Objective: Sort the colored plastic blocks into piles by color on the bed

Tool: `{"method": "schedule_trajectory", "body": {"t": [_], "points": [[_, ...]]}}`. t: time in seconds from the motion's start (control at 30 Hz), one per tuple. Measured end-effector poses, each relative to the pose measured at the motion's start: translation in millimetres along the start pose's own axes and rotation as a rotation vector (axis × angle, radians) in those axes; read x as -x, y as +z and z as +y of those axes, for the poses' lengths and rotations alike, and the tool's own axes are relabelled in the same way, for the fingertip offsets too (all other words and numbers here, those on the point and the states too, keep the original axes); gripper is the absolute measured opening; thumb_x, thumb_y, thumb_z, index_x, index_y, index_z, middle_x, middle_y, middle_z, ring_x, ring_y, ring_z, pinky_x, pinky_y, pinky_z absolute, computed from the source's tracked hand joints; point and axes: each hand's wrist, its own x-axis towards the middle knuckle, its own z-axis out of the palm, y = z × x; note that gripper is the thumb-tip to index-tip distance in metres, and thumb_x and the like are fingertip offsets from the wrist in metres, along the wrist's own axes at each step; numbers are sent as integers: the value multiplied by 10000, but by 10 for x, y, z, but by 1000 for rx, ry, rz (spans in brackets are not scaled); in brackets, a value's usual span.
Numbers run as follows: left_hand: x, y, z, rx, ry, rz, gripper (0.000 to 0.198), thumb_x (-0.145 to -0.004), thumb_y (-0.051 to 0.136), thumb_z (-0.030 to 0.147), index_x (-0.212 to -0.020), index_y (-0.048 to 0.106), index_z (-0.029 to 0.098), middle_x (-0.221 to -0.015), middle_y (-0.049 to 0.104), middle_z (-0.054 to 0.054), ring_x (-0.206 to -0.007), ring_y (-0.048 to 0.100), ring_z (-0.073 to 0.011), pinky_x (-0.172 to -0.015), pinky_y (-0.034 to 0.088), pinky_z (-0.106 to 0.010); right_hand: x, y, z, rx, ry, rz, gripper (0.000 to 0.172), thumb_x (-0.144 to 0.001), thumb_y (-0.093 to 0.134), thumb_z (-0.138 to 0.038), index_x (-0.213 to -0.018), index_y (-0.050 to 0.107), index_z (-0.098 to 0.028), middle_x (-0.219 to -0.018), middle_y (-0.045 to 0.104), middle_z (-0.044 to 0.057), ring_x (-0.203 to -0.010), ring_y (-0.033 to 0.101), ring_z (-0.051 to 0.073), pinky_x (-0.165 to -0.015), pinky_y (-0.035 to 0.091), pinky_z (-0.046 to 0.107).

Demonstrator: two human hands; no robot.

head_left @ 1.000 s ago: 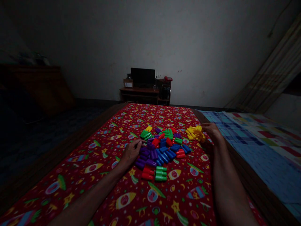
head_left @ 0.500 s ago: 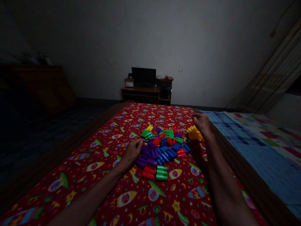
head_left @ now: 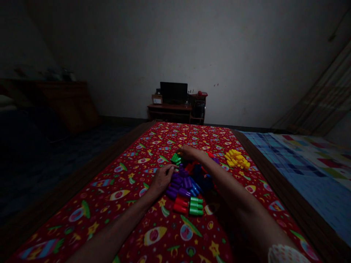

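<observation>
Loose plastic building blocks lie in a mixed pile, with purple blocks (head_left: 179, 180) at its left and blue blocks (head_left: 195, 187) beside them. My left hand (head_left: 163, 178) rests against the pile's left edge, fingers loosely stretched toward the purple blocks, with nothing seen in it. My right hand (head_left: 189, 152) reaches across to the far left of the pile, above green blocks (head_left: 176, 158). Its fingers curl downward, and what they hold is hidden. A red block (head_left: 181, 205) and a green block (head_left: 196, 206) lie side by side at the near end.
Yellow blocks (head_left: 237, 159) form a separate heap on the right. A red patterned cloth (head_left: 131, 204) covers the surface under everything. Beyond its far end stands a low desk (head_left: 170, 107) with a monitor (head_left: 173, 92). Checked bedding (head_left: 276, 160) lies to the right.
My right hand has swung left from over the yellow heap to the far left of the block pile, where its forearm now covers part of it. The left hand stays beside the pile.
</observation>
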Motion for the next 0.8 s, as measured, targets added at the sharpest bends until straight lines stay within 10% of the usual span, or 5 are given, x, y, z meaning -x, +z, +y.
{"method": "schedule_trajectory", "body": {"t": [0.2, 0.43, 0.57, 0.8], "points": [[-3, 9, -9, 2, 3, 0, 362, -842, 423, 379, -895, 725, 186, -791, 742, -48, -770, 692, -211, -724, 530, -305, 482, -80, 198, -4, 180, 210, 382, -899, 528, -290, -1250, 603, -158, -1060, 712, 124, -946, 659, 203, -765, 457, 250], [-28, -2, 31, -2, -12, -2, 370, -813, 423, 386, -875, 726, 183, -783, 749, -49, -752, 692, -214, -701, 529, -296, 1807, -345, 1008, 62, 803, 615, 380, -889, 497, -415, -1079, 692, -150, -957, 736, 138, -847, 680, 238, -691, 450, 281], [-21, -22, 66, -26, -25, -16, 375, -804, 426, 395, -880, 732, 191, -802, 754, -43, -727, 684, -209, -698, 526, -290, 2261, -282, 1272, 88, 935, 521, 398, -902, 450, -410, -913, 735, -133, -881, 737, 147, -783, 675, 233, -633, 418, 273], [-1, -48, 95, -46, -14, -24, 388, -817, 412, 411, -883, 732, 201, -829, 756, -39, -720, 681, -204, -702, 526, -290, 2245, -146, 1311, -22, 958, 377, 382, -888, 486, -468, -958, 730, -181, -920, 732, 112, -842, 667, 211, -641, 410, 247]]}}
